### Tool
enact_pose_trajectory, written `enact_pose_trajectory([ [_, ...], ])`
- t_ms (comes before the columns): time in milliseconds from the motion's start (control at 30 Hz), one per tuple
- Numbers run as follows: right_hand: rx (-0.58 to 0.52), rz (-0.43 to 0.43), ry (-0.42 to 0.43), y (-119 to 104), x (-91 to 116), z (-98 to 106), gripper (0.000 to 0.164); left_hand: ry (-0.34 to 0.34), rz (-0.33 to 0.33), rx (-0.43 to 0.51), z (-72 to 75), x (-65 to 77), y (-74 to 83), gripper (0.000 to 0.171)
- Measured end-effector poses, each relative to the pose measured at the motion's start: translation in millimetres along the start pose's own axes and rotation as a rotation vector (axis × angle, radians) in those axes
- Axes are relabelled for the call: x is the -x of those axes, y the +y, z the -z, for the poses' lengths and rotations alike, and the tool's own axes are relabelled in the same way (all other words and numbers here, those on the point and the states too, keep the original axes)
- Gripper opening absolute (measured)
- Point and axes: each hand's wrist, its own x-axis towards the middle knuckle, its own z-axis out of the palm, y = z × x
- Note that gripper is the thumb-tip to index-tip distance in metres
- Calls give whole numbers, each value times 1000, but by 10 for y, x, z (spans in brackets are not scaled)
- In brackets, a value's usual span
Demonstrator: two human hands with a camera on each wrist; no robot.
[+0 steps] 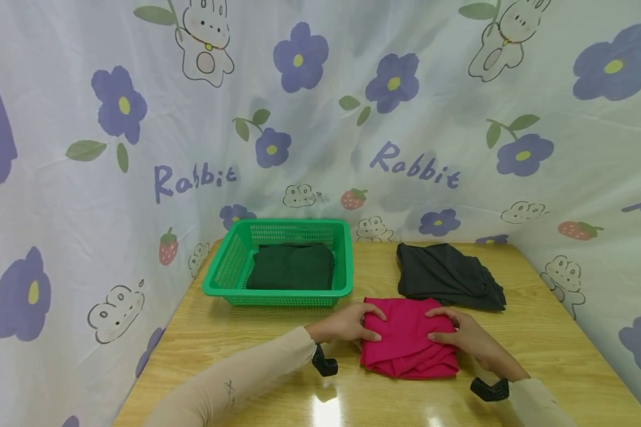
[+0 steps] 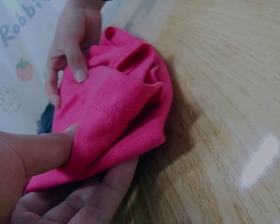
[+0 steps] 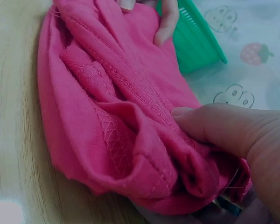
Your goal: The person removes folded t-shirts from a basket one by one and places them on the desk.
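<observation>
Printed fabric (image 1: 326, 142) hangs behind the wooden worktop (image 1: 555, 323). At far left, a green basket (image 1: 278, 293) holds a folded dark-green cloth (image 1: 294, 267). Nearer and rightward, the left grip (image 1: 347, 323) pinches the left edge of the folded pink cloth (image 1: 400, 335), thumb above, fingers beneath. That bundle lies between both grips, slightly longer left to right, with the left one nearer the basket. The right grip (image 1: 470, 339) pinches its right edge, forearm angling in from near right; farther right lies a dark-grey cloth (image 1: 443, 276)
</observation>
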Motion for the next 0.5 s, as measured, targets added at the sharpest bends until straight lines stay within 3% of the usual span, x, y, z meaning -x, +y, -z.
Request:
enact_pose_trajectory([
  [500, 102, 1, 60, 29, -37, 13, 58, 13, 23, -13, -9, -73, -64, 34],
])
